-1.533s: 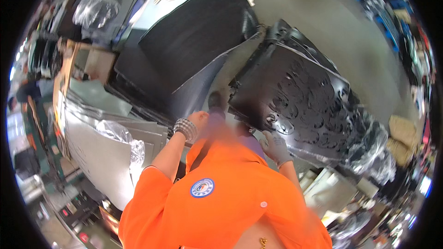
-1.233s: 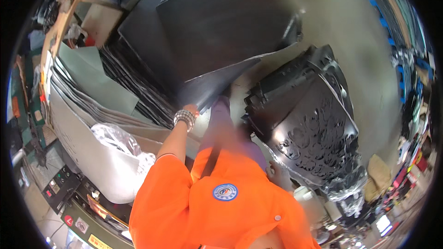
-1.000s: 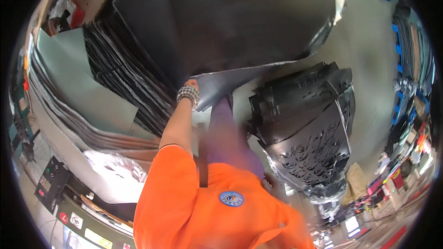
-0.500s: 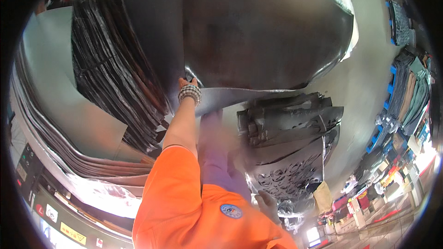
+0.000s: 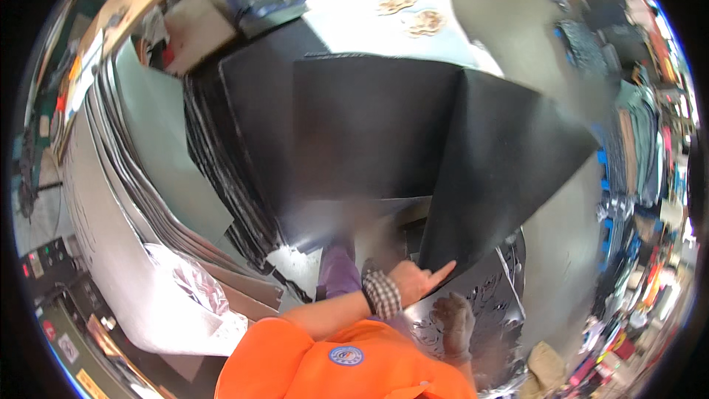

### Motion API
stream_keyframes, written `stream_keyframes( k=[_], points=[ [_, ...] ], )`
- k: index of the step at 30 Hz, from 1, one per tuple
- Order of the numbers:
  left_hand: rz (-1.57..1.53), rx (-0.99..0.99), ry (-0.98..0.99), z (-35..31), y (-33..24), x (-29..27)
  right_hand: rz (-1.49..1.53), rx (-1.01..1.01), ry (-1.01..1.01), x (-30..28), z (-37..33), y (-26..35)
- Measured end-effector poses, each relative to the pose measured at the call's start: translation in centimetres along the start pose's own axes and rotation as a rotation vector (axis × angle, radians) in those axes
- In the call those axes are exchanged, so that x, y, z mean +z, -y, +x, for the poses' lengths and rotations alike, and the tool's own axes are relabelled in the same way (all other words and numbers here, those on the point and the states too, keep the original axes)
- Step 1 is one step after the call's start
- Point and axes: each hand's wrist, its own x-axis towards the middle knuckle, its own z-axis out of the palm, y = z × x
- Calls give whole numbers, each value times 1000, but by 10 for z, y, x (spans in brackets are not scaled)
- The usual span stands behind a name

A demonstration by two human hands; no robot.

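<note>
A large black sheet (image 5: 369, 125) lies across the middle, its right part folded over into a slanting black flap (image 5: 502, 162). My left hand (image 5: 413, 281), with a checked band at the wrist, closes on the flap's lower corner while one finger stretches out along the edge. Just to the right, my right hand (image 5: 452, 318) looks gloved and blurred. Its fingers are loosely apart with nothing seen in them, above a dark sheet with cut-out shapes (image 5: 491, 303). The flap hides part of the dark pile beneath.
Black sheets (image 5: 221, 170) stand stacked on the left, beside grey-green sheets (image 5: 159, 140) and a thick pale roll (image 5: 111, 229). Beyond the black sheet lies a white sheet (image 5: 369, 15) with two brownish pieces. Folded materials on blue pallets (image 5: 635, 140) line the far right.
My left hand has come back toward me and to the right with the sheet's corner, folding the sheet over. My right hand has risen slightly, and the view has shifted.
</note>
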Motion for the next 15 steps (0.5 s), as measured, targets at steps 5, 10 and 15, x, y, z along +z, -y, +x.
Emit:
stream_keyframes(
  k=[5,10,15],
  points=[
    [-365,286,170,-38,-129,9,117,-185,-120,-41,-43,8],
    [-214,343,11,-55,-216,11,-1653,-994,-282,-113,-93,-5],
    [-80,375,-274,-64,-277,-14,-1367,-1402,-367,-130,-105,24]
  ],
)
